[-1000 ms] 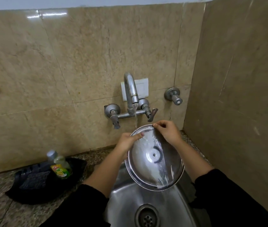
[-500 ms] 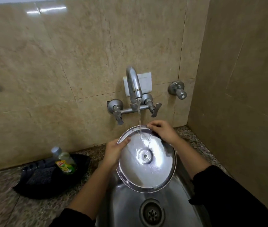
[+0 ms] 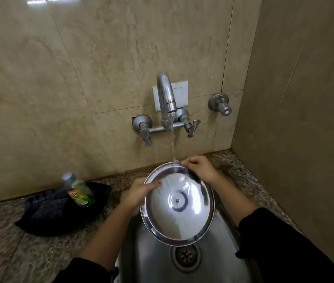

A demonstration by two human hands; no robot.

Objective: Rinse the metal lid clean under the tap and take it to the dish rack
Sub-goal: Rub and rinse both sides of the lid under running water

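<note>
The round metal lid (image 3: 177, 213) is tilted over the steel sink (image 3: 158, 260), its inner side facing me with a small screw at the centre. Water runs from the wall tap (image 3: 167, 97) onto the lid's top edge and sheets down its surface. My left hand (image 3: 137, 196) grips the lid's left rim, thumb on the inner face. My right hand (image 3: 199, 169) pinches the upper right rim. No dish rack is in view.
A black tray (image 3: 45, 219) with a dish soap bottle (image 3: 78, 193) and a dark scrubber sits on the granite counter at left. The sink drain (image 3: 186, 255) lies below the lid. A tiled wall closes the right side; a separate valve (image 3: 221, 105) sticks out of the back wall.
The lid has stayed under the stream and shifted slightly lower and left in my hands; water now spreads wider over it. The view has tipped further down.
</note>
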